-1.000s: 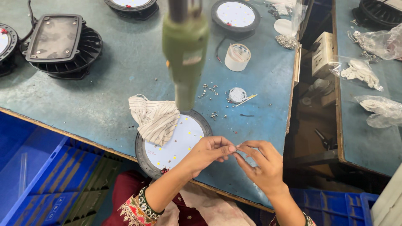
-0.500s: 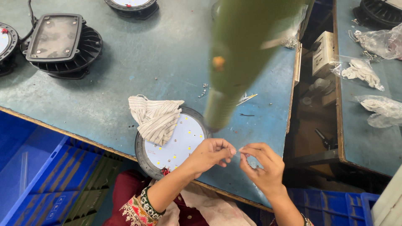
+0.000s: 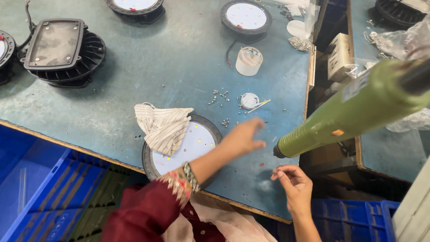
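Observation:
My left hand [image 3: 244, 136] reaches out to the right over the blue-green table [image 3: 156, 76], fingers apart and holding nothing. It is close to the tip of a green powered screwdriver [image 3: 358, 110] that hangs tilted over the table's right edge. My right hand [image 3: 291, 183] is lower, off the table's front corner, with thumb and forefinger pinched on a small part too tiny to identify. A round white LED lamp [image 3: 192, 143] lies at the front edge under my left forearm, and a striped cloth [image 3: 163, 125] covers part of it.
Loose screws [image 3: 221, 96] and a small round cap [image 3: 249, 100] lie beyond the lamp. A white roll [image 3: 248, 60], other round lamps [image 3: 245, 15] and a black finned housing [image 3: 60, 49] sit further back. Blue crates [image 3: 40, 192] stand below the table.
My hands were pinched together over the lamp's edge and have parted. The left hand has moved up and right toward the screwdriver, which has swung from the centre to the right.

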